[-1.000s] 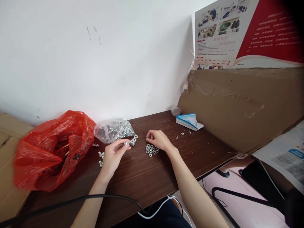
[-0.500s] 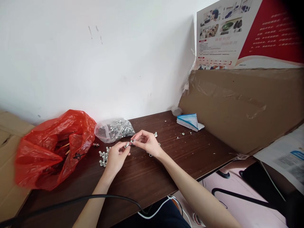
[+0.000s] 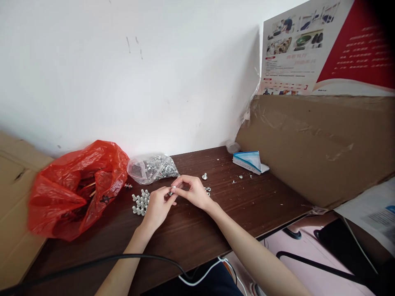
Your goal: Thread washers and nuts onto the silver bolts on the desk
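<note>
My left hand (image 3: pixel 156 206) is closed in a pinch on a small silver bolt (image 3: pixel 170 193), mostly covered by the fingers. Its fingertips meet those of my right hand (image 3: pixel 195 193), which pinches a small silver nut (image 3: pixel 173 187) at the end of the bolt. Whether the nut sits on the thread is hidden. Beside my left hand stands a cluster of silver bolts (image 3: pixel 141 202), grouped closely on the brown table (image 3: pixel 185 234). Several loose nuts (image 3: pixel 209 189) lie just past my right wrist, and a lone bolt (image 3: pixel 204 176) stands behind them.
A clear bag of small metal hardware (image 3: pixel 160 167) rests against the wall. To its left sits an open red plastic bag (image 3: pixel 61 197). A blue-and-white folded box (image 3: pixel 247 161) and scraps lie at right, by a large cardboard panel (image 3: pixel 308 139). A black cable (image 3: pixel 92 260) crosses in front.
My two hands have come together, bringing the nut up to the bolt. The view has shifted slightly, and the lone bolt and loose nuts show more fully.
</note>
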